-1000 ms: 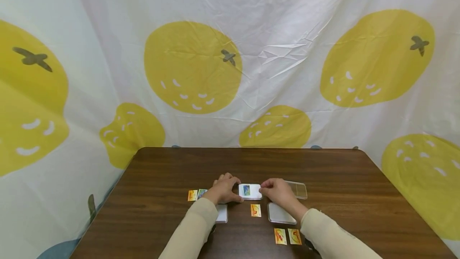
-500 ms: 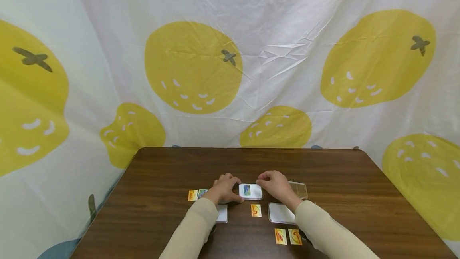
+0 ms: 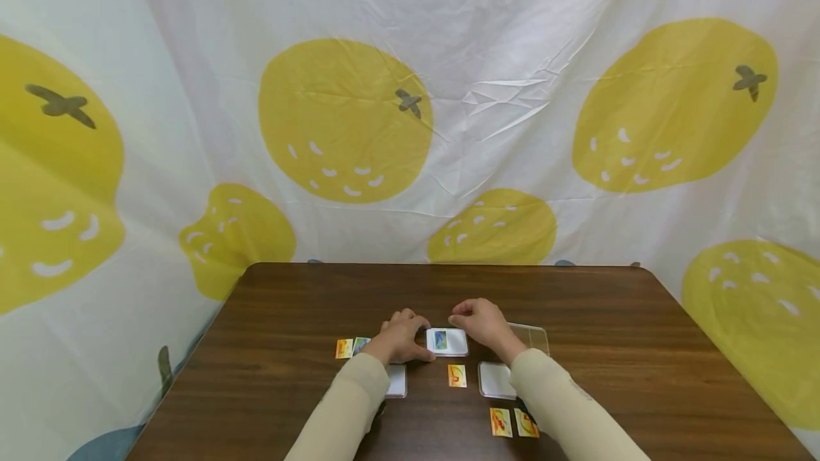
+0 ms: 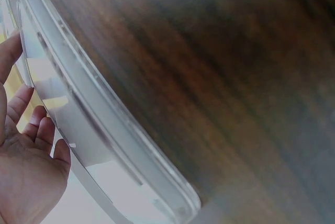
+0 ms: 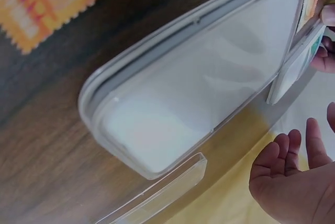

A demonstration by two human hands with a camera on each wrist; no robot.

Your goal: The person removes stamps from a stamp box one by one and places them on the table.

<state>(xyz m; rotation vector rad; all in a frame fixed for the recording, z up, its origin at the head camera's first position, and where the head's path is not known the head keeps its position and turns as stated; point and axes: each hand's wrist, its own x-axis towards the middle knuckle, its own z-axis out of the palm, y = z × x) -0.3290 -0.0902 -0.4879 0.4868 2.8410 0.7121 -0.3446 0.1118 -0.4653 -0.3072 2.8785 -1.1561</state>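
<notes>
A small rectangular white-backed case (image 3: 455, 343) lies mid-table, with a small blue-green stamp-like picture (image 3: 440, 340) on its left half. My left hand (image 3: 398, 338) holds the case's left end, index finger at the far corner and thumb at the near one. In the right wrist view its fingertips (image 5: 328, 14) show at the edge of that case. My right hand (image 3: 482, 324) is over the case's far right corner, thumb and index tips close together; I cannot tell whether something thin is between them. Its other fingers (image 5: 267, 156) curl loosely in the right wrist view.
A white case (image 3: 397, 380) lies below my left wrist, another (image 3: 495, 380) under my right forearm. A clear plastic lid (image 3: 533, 337) is right of my right hand. Orange-yellow stamps lie nearby: one (image 3: 457, 375) mid-front, one (image 3: 501, 422) at right, one (image 3: 344, 348) at left.
My right hand has moved left and away from me, from the case's right edge to its far right corner. My left hand and the case have stayed in place.
</notes>
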